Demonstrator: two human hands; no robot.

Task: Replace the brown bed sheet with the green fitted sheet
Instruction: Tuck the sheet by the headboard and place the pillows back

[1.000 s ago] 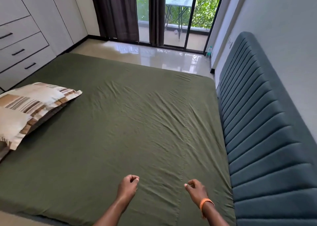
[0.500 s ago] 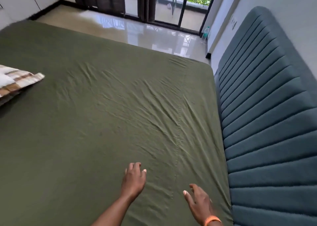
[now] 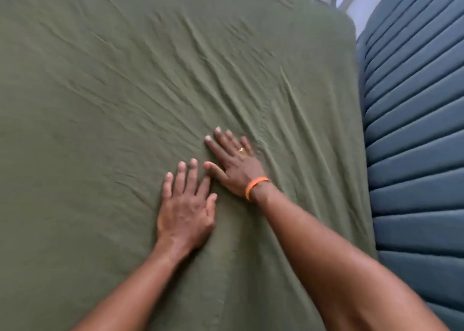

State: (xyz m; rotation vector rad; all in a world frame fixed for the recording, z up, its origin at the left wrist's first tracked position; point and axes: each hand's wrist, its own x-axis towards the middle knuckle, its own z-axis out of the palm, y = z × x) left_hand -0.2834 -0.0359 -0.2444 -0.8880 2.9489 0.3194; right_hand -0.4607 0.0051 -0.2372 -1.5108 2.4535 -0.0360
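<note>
You are at the smoothing step: the sheet [image 3: 125, 104] already covers the mattress, and no brown sheet shows anywhere in view, so the swap itself looks done and only the finish is left.

Your left hand [image 3: 185, 205] lies flat on the cloth, fingers straight and slightly spread, gripping nothing. Your right hand [image 3: 234, 165], with an orange band [image 3: 254, 187] at the wrist and a ring on one finger, lies flat too, fingers straight and pointing toward 11 o'clock; its thumb is touching or nearly touching the left index finger. Neither hand pinches any fabric.

The sheet fills the view from 6 to 12 o'clock and runs up against the blue headboard [image 3: 414, 130] at 3 o'clock. It is olive green and matte, with a fan of shallow creases spreading from your hands toward 12 and 2 o'clock, and a faint seam line running past the right hand. The far corner at 1 o'clock looks rounded and tucked.

The next move probably calls for sweeping both palms outward, away from each other, pressing lightly so the creases travel to the edges rather than bunching.
</note>
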